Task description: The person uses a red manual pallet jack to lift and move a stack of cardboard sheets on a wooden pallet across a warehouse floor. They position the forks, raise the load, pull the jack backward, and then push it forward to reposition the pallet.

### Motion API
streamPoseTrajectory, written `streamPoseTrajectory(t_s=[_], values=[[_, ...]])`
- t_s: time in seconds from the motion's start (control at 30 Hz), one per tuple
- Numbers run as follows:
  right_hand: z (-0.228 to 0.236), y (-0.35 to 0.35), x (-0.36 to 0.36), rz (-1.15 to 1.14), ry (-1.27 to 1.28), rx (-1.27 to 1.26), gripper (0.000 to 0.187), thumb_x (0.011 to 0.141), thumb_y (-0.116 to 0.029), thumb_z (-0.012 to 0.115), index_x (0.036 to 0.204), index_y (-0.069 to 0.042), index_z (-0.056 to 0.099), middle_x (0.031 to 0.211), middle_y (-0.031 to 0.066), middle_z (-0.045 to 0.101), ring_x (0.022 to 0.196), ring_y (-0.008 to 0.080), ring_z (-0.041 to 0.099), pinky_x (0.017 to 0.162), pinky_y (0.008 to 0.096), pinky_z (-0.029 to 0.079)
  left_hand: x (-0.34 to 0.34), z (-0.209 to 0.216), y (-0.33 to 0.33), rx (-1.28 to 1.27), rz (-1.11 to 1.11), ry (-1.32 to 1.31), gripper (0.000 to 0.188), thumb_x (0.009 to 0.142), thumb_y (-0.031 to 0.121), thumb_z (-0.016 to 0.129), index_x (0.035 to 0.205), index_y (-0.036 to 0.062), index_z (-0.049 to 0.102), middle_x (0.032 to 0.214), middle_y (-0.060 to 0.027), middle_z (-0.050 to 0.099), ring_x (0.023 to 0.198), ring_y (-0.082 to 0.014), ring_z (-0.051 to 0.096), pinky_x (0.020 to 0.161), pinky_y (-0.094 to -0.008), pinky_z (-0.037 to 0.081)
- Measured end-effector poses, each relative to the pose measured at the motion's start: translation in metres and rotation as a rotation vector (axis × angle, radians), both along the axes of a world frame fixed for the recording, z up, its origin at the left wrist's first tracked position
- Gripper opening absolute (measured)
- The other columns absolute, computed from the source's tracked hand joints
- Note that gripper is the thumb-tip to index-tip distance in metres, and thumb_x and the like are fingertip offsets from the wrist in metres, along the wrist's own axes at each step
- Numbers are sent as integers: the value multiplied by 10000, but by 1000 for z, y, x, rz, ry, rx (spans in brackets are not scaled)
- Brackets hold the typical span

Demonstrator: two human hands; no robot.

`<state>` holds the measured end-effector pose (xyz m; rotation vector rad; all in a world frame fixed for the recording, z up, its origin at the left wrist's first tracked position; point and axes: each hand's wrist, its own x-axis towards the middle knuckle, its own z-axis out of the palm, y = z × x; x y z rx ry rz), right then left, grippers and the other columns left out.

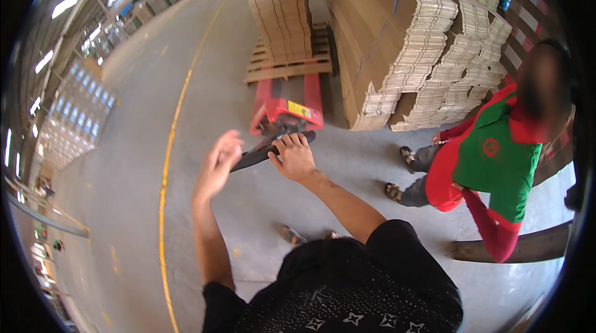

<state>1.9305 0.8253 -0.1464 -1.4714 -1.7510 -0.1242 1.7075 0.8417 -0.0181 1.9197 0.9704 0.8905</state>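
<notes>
My right hand (294, 157) is wrapped over the black handle (253, 157) of a red pallet jack (287, 113). My left hand (220, 160) is raised beside the handle's left end, its fingers loosely extended and a little blurred; it appears to hold nothing. The jack's forks reach under a wooden pallet (289, 70) in front of me. On that pallet stands a tall stack of flat brown cardboard (280, 19).
Large bundles of folded cardboard (397, 54) rise close on the right. A person in a green and red shirt (496, 153) stands there, nearer to me. A yellow floor line (166, 165) runs along my left, and a stacked load (77, 116) stands beyond it.
</notes>
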Motion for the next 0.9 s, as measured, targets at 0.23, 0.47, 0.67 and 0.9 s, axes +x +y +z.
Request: streamPoseTrajectory(t_s=[0.23,0.47,0.67,0.9], values=[[-108,-112,30,208,57,-718,421,898,-528,612,748,-154,735,809,86,713,817,323,688,736,480,547,-87,-269,-81,177,136,1050,331,945,356,554,848,114,759,870,-156,726,911,-339,697,997,-559,427],[-68,-46,41,285,-76,-70,336,861,-337,690,622,-111,617,670,93,638,639,323,645,562,468,505,-82,-227,0,-70,195,942,445,976,499,456,1028,194,776,1007,-151,743,950,-383,704,870,-508,549],[14,40,41,79,-92,62,286,914,-345,666,926,-60,686,934,141,685,977,342,637,892,492,481,-49,-125,88,198,652,866,464,948,402,477,843,34,740,895,-217,715,870,-413,690,803,-527,525],[-74,-85,46,49,112,-148,118,891,-188,694,839,-84,676,839,85,676,865,299,630,856,459,456,-38,-223,-56,614,690,666,243,916,195,602,720,52,606,777,-166,606,844,-380,578,983,-548,431]])
